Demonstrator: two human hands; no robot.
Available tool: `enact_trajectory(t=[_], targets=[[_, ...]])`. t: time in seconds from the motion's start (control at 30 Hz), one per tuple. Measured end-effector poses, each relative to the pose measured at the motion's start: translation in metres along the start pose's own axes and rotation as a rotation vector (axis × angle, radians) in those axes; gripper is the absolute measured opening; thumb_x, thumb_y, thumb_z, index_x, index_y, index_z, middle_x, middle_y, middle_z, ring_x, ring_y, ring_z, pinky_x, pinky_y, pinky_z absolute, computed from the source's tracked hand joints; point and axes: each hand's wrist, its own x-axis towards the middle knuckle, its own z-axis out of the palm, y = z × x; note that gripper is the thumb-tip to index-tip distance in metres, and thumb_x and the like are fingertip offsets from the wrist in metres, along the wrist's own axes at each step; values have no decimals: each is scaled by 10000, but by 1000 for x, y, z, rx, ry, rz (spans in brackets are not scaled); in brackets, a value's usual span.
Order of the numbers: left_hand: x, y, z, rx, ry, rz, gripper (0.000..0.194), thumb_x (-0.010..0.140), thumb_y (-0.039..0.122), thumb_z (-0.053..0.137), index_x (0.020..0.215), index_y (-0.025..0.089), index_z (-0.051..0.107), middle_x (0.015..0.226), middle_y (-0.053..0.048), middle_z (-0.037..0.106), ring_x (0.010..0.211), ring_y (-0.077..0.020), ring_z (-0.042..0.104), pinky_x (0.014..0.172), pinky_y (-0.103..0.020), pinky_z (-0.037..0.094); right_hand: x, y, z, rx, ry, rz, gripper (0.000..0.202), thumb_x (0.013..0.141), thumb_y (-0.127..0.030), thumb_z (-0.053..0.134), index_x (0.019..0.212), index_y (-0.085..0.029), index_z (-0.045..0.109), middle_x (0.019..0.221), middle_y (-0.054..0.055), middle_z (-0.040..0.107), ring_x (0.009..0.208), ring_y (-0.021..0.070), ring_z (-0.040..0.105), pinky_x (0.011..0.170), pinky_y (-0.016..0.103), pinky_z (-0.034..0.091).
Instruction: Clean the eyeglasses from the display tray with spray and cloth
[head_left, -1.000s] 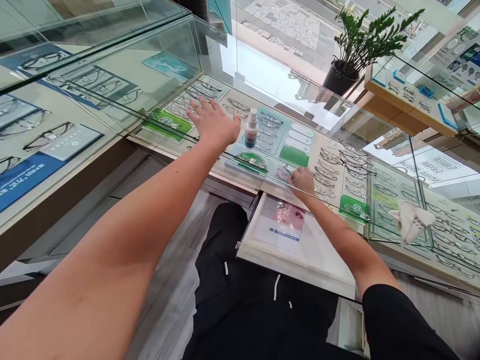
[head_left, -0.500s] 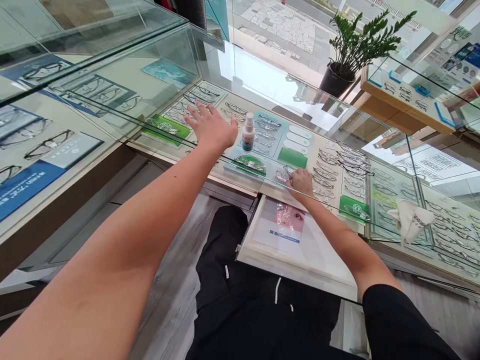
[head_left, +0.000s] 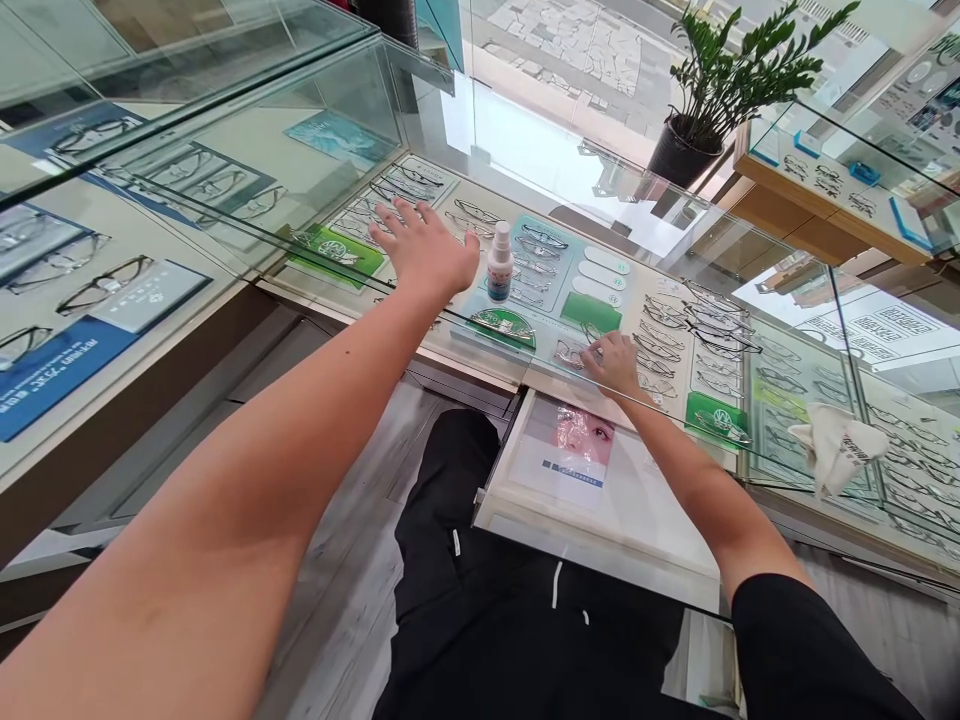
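My left hand (head_left: 429,250) lies with spread fingers on the glass top of the display counter (head_left: 517,140). Just right of it, a small white spray bottle (head_left: 500,262) stands upright on the glass. Under the front edge of the glass, my right hand (head_left: 616,364) has its fingers bent at a thin-framed pair of eyeglasses (head_left: 592,334), partly hidden by the fingers. Another pair of clear-looking eyeglasses (head_left: 568,353) lies immediately left of those fingers. Beyond them is a green card (head_left: 591,311) on the display tray.
A pulled-out drawer (head_left: 652,520) with a printed face picture sits before my body. Rows of eyeglasses (head_left: 660,345) fill the case on the right. A whitish cloth (head_left: 838,448) rests on the glass farther right. A potted plant (head_left: 684,150) stands behind the counter.
The view has shifted slightly. My right hand has moved a little to the right, and the thin-framed eyeglasses at its fingers now overlap the green card's lower edge. My left hand stays put.
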Motion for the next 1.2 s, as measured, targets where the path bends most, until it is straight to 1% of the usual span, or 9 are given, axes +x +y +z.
enact_trajectory(t=[0.1, 0.27, 0.47, 0.6, 0.67, 0.8, 1.0, 1.1, 1.2], targets=[[3, -1, 3, -48, -6, -6, 1057, 1003, 735, 296, 1718, -33, 169, 1815, -268, 83, 1671, -506, 6, 1311, -690, -7, 7, 13, -2, 18, 4, 23, 408, 1043, -535, 507, 1053, -201, 742, 1248, 150, 667, 1200, 344, 540, 1034, 495, 383], [6, -2, 6, -101, -48, -49, 1148, 898, 887, 155, 1761, 132, 83, 1849, -45, 115, 1651, -385, -289, 1302, -672, -125, 28, 31, -7, -29, -3, 0, 433, 1064, -510, 468, 1131, -198, 761, 1346, 156, 667, 1267, 356, 506, 1038, 496, 384], [5, 0, 1, -108, -59, -38, 1173, 847, 909, 337, 1775, 236, 90, 1851, -59, 101, 1664, -477, -192, 1325, -724, -79, 65, 35, -7, -97, -112, -99, 488, 1107, -437, 361, 1102, -213, 795, 1371, 151, 702, 1276, 369, 488, 1045, 519, 377], [8, -2, 2, -112, -50, -32, 1099, 861, 874, 399, 1767, 319, 120, 1849, -37, 126, 1668, -489, -158, 1328, -727, -48, 81, 28, -3, -132, -154, -124, 495, 1111, -388, 347, 1040, -214, 806, 1356, 135, 723, 1268, 376, 492, 1054, 534, 370], [10, -2, 4, -94, -39, -33, 1086, 880, 855, 395, 1768, 284, 139, 1844, -81, 139, 1671, -510, -101, 1320, -739, -33, 84, 24, -2, -140, -160, -136, 499, 1113, -378, 343, 1020, -214, 805, 1350, 129, 726, 1269, 377, 495, 1059, 536, 368], [9, 0, 4, -18, -15, -43, 1076, 939, 813, 330, 1753, 122, 198, 1824, -207, 146, 1671, -526, 15, 1315, -729, 18, 87, 22, 2, -152, -156, -149, 494, 1112, -369, 346, 1018, -214, 805, 1336, 137, 730, 1260, 382, 502, 1051, 540, 372], [2, 4, -4, 6, -18, -23, 996, 1009, 679, 301, 1720, -12, 202, 1801, -299, 117, 1666, -524, 58, 1318, -694, 56, 83, 17, -4, -159, -128, -122, 434, 1095, -362, 400, 1123, -206, 803, 1401, 140, 712, 1311, 395, 494, 1079, 553, 372], [1, 5, -5, -6, -10, -12, 985, 1019, 649, 304, 1705, -51, 203, 1784, -339, 116, 1655, -546, 65, 1304, -710, 73, 68, 5, -17, -171, -89, -101, 387, 1078, -356, 463, 1241, -173, 763, 1452, 181, 669, 1330, 401, 490, 1088, 554, 380], [2, 4, -3, -12, 6, -3, 999, 1015, 661, 306, 1700, -60, 210, 1778, -350, 126, 1650, -557, 69, 1302, -708, 82, 32, -19, -36, -159, -128, -140, 344, 1056, -319, 536, 1269, -135, 734, 1458, 220, 636, 1321, 394, 511, 1080, 528, 403]])
